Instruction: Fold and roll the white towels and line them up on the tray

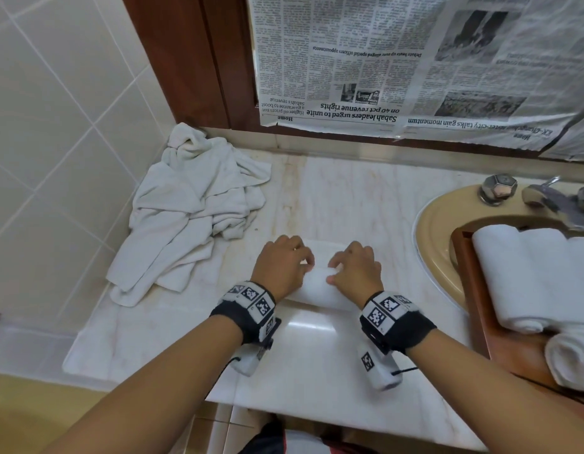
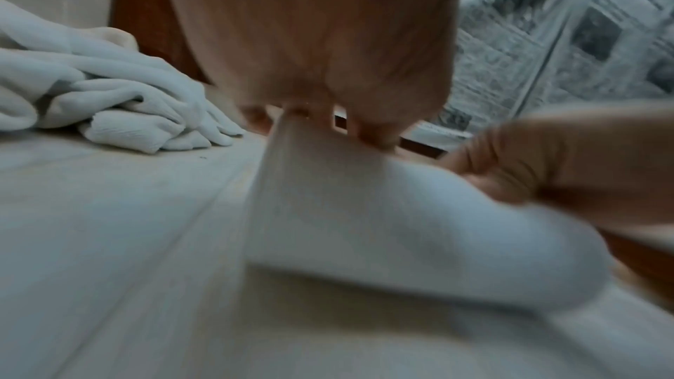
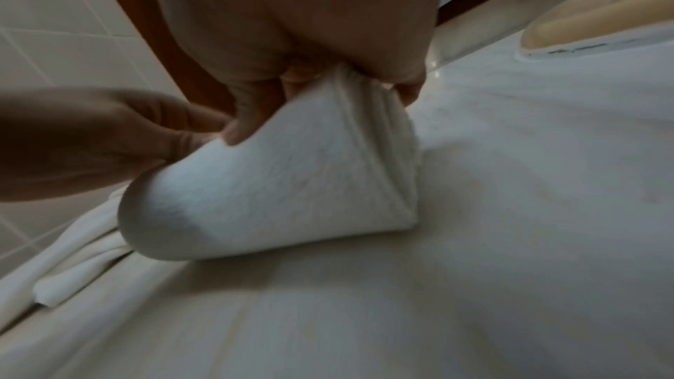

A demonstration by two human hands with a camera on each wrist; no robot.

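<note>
A marble desk (image 1: 333, 198) runs from the tiled wall (image 1: 54, 109) on the left to a beige sink (image 1: 438, 231) on the right, with sheets of newspaper (image 1: 398, 60) covering the panel behind it in a dark wooden frame. In the far left corner of the desk lies a heap of unfolded white towels (image 1: 192, 204), crumpled and spilling toward the front edge. A brown wooden tray (image 1: 500, 342) sits over the sink on the right, carrying two rolled white towels (image 1: 533, 276) lying side by side, the nearer one only partly in view. Chrome tap fittings (image 1: 497, 188) stand on the sink rim behind the tray.

In the middle of the desk, between the heap and the sink, lies the partly rolled white towel (image 1: 316, 286), its roll lying crosswise in front of the person. The left hand (image 1: 280, 267) grips the left part of the roll, fingers curled over its top and thumb against its near side. The right hand (image 1: 356, 270) clamps the right part in the same way; the right wrist view shows its fingers wrapped over the layered end of the roll (image 3: 277, 183). The two hands sit just beside each other, apart by a small gap. Both wrists wear black bands with coded markers.
</note>
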